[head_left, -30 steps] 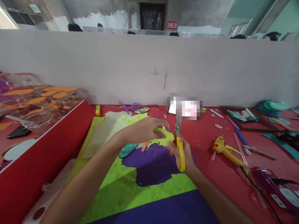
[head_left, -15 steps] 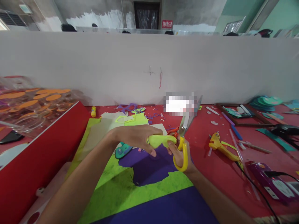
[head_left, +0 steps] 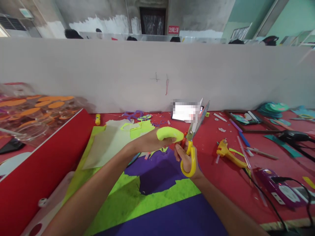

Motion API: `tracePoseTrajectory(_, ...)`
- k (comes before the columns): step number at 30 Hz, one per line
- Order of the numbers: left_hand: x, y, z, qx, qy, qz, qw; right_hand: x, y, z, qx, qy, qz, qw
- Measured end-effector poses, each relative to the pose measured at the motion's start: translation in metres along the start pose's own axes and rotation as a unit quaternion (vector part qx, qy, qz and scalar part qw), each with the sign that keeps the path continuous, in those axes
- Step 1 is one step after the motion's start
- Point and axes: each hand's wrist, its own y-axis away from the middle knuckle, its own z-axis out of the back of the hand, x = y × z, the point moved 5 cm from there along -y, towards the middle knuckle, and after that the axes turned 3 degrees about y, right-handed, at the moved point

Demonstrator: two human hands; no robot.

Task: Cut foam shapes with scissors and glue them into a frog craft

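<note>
My left hand [head_left: 150,137] is closed on a curved, bright lime-yellow felt piece [head_left: 169,133], which lies over its fingers. Close beside it, my right hand [head_left: 187,160] grips a pair of scissors [head_left: 193,165] with yellow and red handle loops. The scissor blades point up and away, standing a little apart with nothing between them. Beneath both hands lies a dark purple felt sheet [head_left: 157,178] with a ragged edge, on top of a lime-green sheet [head_left: 118,196]. Lime scraps [head_left: 163,149] show just under my left hand.
A lit phone [head_left: 182,113] leans near the white partition [head_left: 110,75]. On the right lie a yellow glue gun [head_left: 230,155], a purple device [head_left: 280,188] with cables and a brown frame [head_left: 265,130]. Clear containers with orange discs [head_left: 56,104] stand left, behind a red divider [head_left: 49,157].
My left hand has risen slightly and turned, bringing the felt piece up with it. The teal piece under that hand is now mostly hidden. My right hand still holds the scissors.
</note>
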Motion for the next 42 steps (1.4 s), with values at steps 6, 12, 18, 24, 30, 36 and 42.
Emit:
tracePoseTrajectory(6, 0.001, 0.0, 0.027, -0.206, -0.006, 0.004, 0.978, -0.008, 0.0, -0.018, 0.059, -0.078, -0.025, 0.995)
tracePoseTrajectory(12, 0.008, 0.003, 0.038, -0.28, -0.006, -0.01, 0.96, -0.018, 0.007, -0.023, 0.085, -0.024, -0.037, 0.995)
tracePoseTrajectory(18, 0.005, 0.003, 0.031, -0.3, 0.024, 0.017, 0.953, -0.024, 0.011, -0.02, 0.104, -0.055, -0.037, 0.992)
tracePoseTrajectory(24, -0.002, 0.003, 0.017, -0.317, 0.035, 0.006, 0.948, -0.022, 0.011, -0.018, 0.092, -0.051, -0.03, 0.994)
tracePoseTrajectory(30, -0.009, 0.004, 0.009, -0.294, 0.061, -0.008, 0.954, -0.019, 0.01, -0.018, 0.081, -0.043, -0.018, 0.996)
tracePoseTrajectory(36, -0.008, 0.005, 0.01, -0.312, 0.042, -0.008, 0.949, -0.02, 0.012, -0.017, 0.077, -0.045, -0.032, 0.995)
tracePoseTrajectory(42, -0.005, 0.004, 0.011, -0.31, 0.036, -0.007, 0.95, -0.024, 0.012, -0.016, 0.074, -0.065, -0.052, 0.994)
